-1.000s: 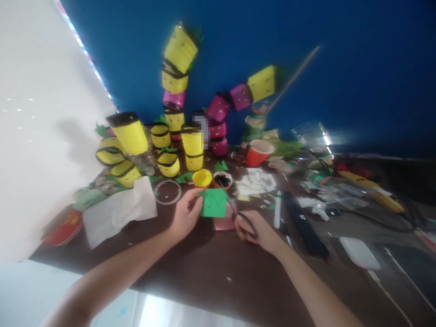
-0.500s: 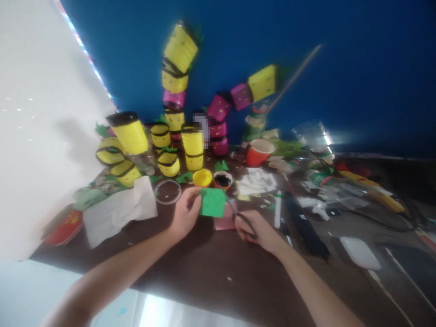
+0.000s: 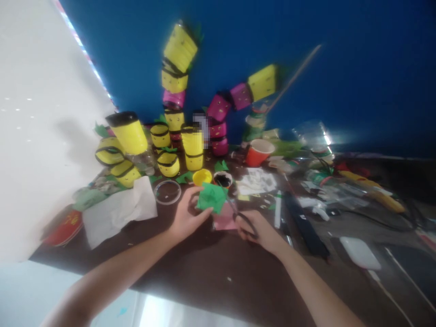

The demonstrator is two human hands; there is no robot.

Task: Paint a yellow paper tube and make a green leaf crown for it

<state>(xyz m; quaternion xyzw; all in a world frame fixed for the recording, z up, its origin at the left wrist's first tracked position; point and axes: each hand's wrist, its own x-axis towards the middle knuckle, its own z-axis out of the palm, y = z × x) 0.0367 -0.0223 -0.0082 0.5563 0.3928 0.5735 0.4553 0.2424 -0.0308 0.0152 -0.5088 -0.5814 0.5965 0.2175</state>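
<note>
My left hand (image 3: 189, 212) grips a green piece of paper (image 3: 211, 198) between thumb and fingers. The paper is tilted, with faint lines on it. My right hand (image 3: 257, 229) is closed round the dark handles of a pair of scissors (image 3: 245, 223). Its blades point up and left, close by the paper's right edge; I cannot tell whether they touch it. A pink paper piece (image 3: 225, 217) lies on the table beneath, between both hands. Just beyond the green paper stand a small yellow cup (image 3: 202, 177) and a cup with black contents (image 3: 223, 178).
Yellow and magenta painted cup pieces (image 3: 192, 145) stand at the back against a blue wall. White paper (image 3: 121, 211) and a clear ring (image 3: 167, 192) lie left. To the right are a red cup (image 3: 259, 152), crumpled tissue (image 3: 255, 181), a black bar (image 3: 306, 227) and a white mouse-like object (image 3: 360, 252).
My left hand has turned the green paper, so it now sits tilted instead of square, and its thumb has moved to the paper's lower edge. The right hand and scissors have barely moved.
</note>
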